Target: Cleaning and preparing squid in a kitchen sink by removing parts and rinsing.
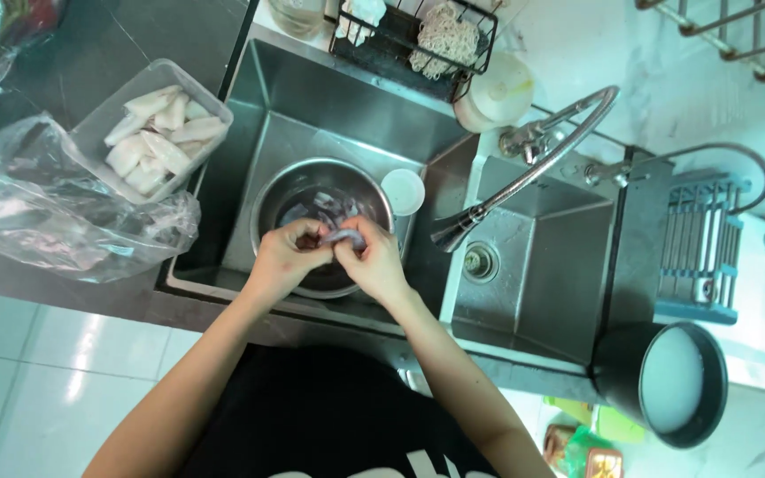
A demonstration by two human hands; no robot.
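Seen from above, left hand (287,252) and right hand (374,258) pinch a purplish squid piece (343,236) over a steel bowl (269,202) in the sink (250,115), likely catching drips; cleaned white pieces (157,133) sit at ten o'clock.

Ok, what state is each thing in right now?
Left hand: gripping the purplish seafood piece.
Right hand: pinching the same piece.
Metal bowl: in the sink, holding more pieces.
Plastic container: open, filled with white pieces.
Faucet: no water visible.
Dark pot: uncovered, whitish inside.
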